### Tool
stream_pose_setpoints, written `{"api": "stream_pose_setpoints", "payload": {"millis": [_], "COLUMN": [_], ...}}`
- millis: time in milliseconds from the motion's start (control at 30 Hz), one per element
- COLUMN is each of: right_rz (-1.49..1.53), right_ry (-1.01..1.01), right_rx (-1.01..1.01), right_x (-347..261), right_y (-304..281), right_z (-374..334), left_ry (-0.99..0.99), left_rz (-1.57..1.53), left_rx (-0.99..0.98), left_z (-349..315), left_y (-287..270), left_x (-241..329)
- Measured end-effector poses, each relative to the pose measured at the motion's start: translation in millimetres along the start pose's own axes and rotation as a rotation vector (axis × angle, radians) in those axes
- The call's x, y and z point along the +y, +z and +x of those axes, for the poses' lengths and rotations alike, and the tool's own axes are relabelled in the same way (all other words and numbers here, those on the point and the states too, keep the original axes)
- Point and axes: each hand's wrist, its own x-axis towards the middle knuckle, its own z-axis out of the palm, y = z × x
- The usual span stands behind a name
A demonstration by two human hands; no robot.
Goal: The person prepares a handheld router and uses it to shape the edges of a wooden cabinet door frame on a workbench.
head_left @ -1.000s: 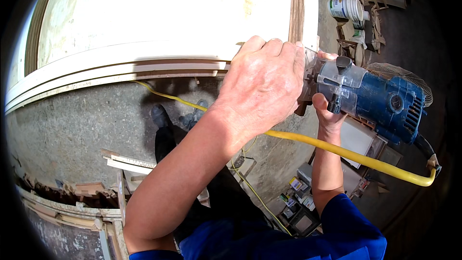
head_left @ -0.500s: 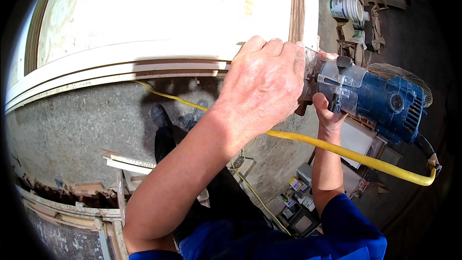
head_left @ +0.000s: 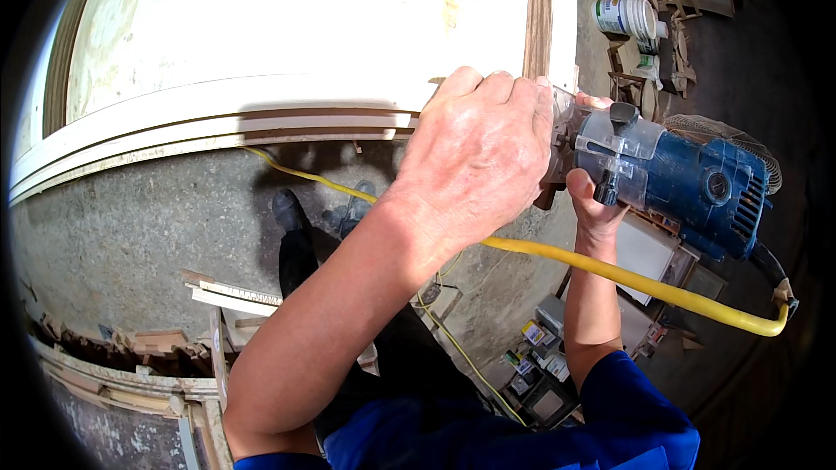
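Observation:
A blue trim router (head_left: pixel 710 176) with a clear plastic guard (head_left: pixel 610 144) lies on its side, its base end against the corner of a large pale wooden panel (head_left: pixel 287 17). My right hand (head_left: pixel 595 200) is wrapped round the router's base end from below, thumb on the near side and fingertips showing on the far side. My left hand (head_left: pixel 475 152) is closed over the panel's corner, right beside the router base. Its knuckles sit at the end of a brown wood strip (head_left: pixel 538 17); what the fingertips grip is hidden. The cutting bit is hidden too.
A thick yellow cord (head_left: pixel 636 277) runs from the router's tail under my left forearm and along the concrete floor (head_left: pixel 157 226). White buckets (head_left: pixel 625 17) and wood scraps stand at far right. Lumber (head_left: pixel 131 383) lies at lower left, boxes (head_left: pixel 544 335) at lower right.

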Motion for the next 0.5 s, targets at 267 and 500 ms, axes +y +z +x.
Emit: {"api": "stream_pose_setpoints", "payload": {"millis": [267, 500], "right_rz": [0.005, -0.003], "right_ry": [-0.010, -0.016], "right_rx": [-0.009, -0.018], "right_x": [1.4, 1.0], "right_y": [-0.6, -2.7], "right_z": [-0.2, -0.2], "left_ry": [-0.009, -0.012], "left_rz": [-0.013, -0.016], "left_rx": [0.006, -0.004], "left_z": [-0.2, -0.1], "left_y": [1.3, 0.0], "left_x": [0.5, 1.3]}}
